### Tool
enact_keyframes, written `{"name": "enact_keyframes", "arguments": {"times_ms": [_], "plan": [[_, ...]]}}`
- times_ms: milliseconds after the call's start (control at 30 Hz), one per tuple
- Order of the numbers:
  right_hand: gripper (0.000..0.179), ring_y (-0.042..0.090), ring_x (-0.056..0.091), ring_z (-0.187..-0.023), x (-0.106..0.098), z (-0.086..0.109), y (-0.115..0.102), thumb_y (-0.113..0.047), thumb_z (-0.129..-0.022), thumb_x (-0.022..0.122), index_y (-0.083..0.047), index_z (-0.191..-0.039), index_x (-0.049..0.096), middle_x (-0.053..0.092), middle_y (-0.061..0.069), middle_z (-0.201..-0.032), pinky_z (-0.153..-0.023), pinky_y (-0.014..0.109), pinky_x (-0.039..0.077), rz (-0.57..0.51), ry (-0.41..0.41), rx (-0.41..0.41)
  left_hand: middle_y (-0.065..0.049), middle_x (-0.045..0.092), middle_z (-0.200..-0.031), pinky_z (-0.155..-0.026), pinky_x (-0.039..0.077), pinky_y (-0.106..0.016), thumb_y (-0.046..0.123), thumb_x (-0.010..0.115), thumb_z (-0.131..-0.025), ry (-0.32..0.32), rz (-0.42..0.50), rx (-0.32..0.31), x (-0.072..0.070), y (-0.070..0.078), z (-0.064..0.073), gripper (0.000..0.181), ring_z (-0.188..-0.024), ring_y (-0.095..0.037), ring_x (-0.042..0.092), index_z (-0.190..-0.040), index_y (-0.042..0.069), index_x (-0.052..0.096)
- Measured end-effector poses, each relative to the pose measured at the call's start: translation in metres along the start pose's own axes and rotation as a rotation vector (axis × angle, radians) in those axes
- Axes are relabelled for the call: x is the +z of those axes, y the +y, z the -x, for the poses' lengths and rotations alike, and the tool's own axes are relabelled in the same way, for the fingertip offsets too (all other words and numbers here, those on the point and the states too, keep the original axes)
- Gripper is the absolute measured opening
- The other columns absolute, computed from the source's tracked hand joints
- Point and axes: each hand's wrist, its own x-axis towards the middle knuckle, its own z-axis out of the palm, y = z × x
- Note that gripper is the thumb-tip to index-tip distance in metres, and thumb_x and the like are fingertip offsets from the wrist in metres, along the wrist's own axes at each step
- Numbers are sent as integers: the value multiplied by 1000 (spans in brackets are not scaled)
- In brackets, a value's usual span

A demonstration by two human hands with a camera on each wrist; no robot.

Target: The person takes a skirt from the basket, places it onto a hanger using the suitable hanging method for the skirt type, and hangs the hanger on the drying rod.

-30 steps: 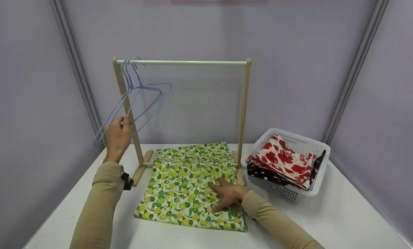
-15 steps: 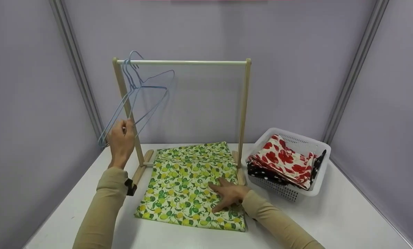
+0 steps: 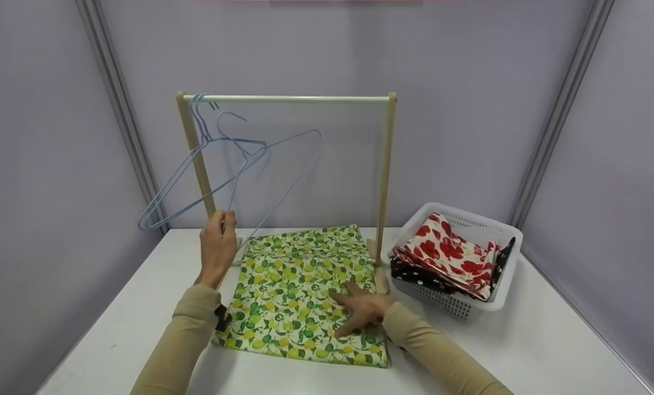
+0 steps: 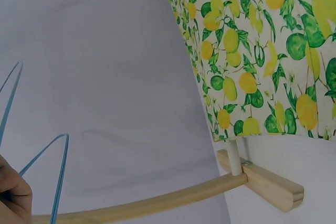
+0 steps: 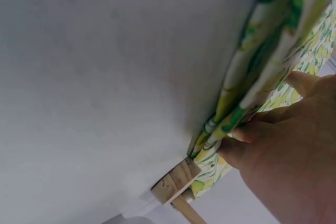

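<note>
A blue wire hanger [image 3: 243, 156] is gripped near its lower left corner by my left hand [image 3: 218, 244]; its hook stands below the rail, free of it. Two similar blue hangers [image 3: 165, 192] hang at the rail's left end. My right hand [image 3: 362, 308] rests with spread fingers on a folded cloth [image 3: 294, 296] printed with lemons and green leaves. In the right wrist view the cloth's folded edge [image 5: 247, 93] shows in layers beside that hand. The left wrist view catches only part of the left hand [image 4: 11, 195] at its edge.
The small rack has a white rail [image 3: 305, 99] and wooden posts [image 3: 386, 181], with wooden feet [image 4: 273, 184] on the white table [image 3: 102, 340]. A white basket [image 3: 505, 274] at the right holds red-flowered cloth [image 3: 447, 249] and black dotted cloth [image 3: 422, 280]. Grey panels surround the table.
My left hand has lifted one hanger off the rail, then brought it right and down. The other two hangers stay on the rail. My right hand has kept its place on the cloth.
</note>
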Motion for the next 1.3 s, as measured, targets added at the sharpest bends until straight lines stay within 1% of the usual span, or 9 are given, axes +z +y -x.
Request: {"name": "enact_keyframes", "arguments": {"times_ms": [100, 167, 367, 600, 800, 967, 1033, 1167, 1300], "plan": [[101, 39, 11, -150, 0, 0, -1, -65, -76, 73, -37, -156, 19, 3, 15, -165, -116, 60, 23, 0, 1, 7, -3, 50, -72, -55, 37, -29, 35, 33, -107, -54, 13, 15, 5, 0, 5, 36, -61, -18, 46, -112, 8, 56], [101, 39, 11, -150, 0, 0, 0, -65, -75, 73, -37, -156, 19, 4, 15, -165, -116, 60, 23, 3, 3, 8, -5, 49, -72, -53, 37, -29, 31, 30, -108, -89, 38, 18, 8, -1, 7, 31, -59, -19, 45, -116, 9, 51], [100, 37, 9, -151, -2, -1, 0, -65, -77, 71, -36, -157, 18, 4, 15, -165, -115, 61, 23, 30, -10, -1, -4, 41, -70, -52, 34, -30, 22, 40, -103, -113, 50, -22, 10, -7, 9, 13, -57, -16, 39, -99, 11, 42], [100, 35, 8, -152, -3, -1, -1, -65, -77, 71, -36, -157, 18, 3, 14, -165, -115, 61, 23, 27, -23, 0, -2, 36, -62, -50, 31, -29, 38, 47, -103, -55, -3, -31, 9, -20, 14, 33, -52, -15, 35, -86, 10, 40], [101, 35, 8, -152, -3, -1, -1, -65, -77, 71, -36, -157, 18, 4, 14, -165, -116, 61, 21, 24, -21, -1, -2, 38, -61, -47, 31, -27, 43, 45, -103, -100, -5, -56, 11, -27, 18, 35, -51, -15, 36, -86, 12, 41], [101, 35, 8, -152, -2, -1, -1, -66, -77, 70, -37, -157, 16, 4, 14, -165, -115, 61, 22, 28, -23, 0, -11, 60, -79, -58, 40, -32, 44, 34, -106, -95, -20, -51, 11, -33, 24, 35, -71, -23, 58, -101, 12, 48], [101, 35, 8, -152, -2, -1, -1, -67, -76, 71, -37, -157, 17, 4, 14, -165, -115, 61, 21, 25, -23, 3, -12, 62, -84, -61, 40, -33, 41, 29, -107, -116, -35, -49, 11, -34, 25, 36, -75, -25, 60, -113, 12, 49], [102, 34, 8, -152, -2, -1, -1, -67, -76, 71, -38, -157, 17, 4, 13, -165, -116, 61, 21, 22, -22, 13, -8, 54, -78, -58, 37, -31, 32, 26, -109, -200, -45, -82, 11, -41, 30, 35, -65, -19, 49, -130, 10, 44], [101, 34, 7, -152, -2, -1, 0, -68, -76, 70, -38, -157, 16, 3, 14, -165, -116, 60, 21, 27, -21, 11, -9, 52, -80, -55, 37, -30, 26, 26, -109, -283, -38, -146, 7, -47, 35, 32, -61, -17, 43, -133, 13, 42]]}}
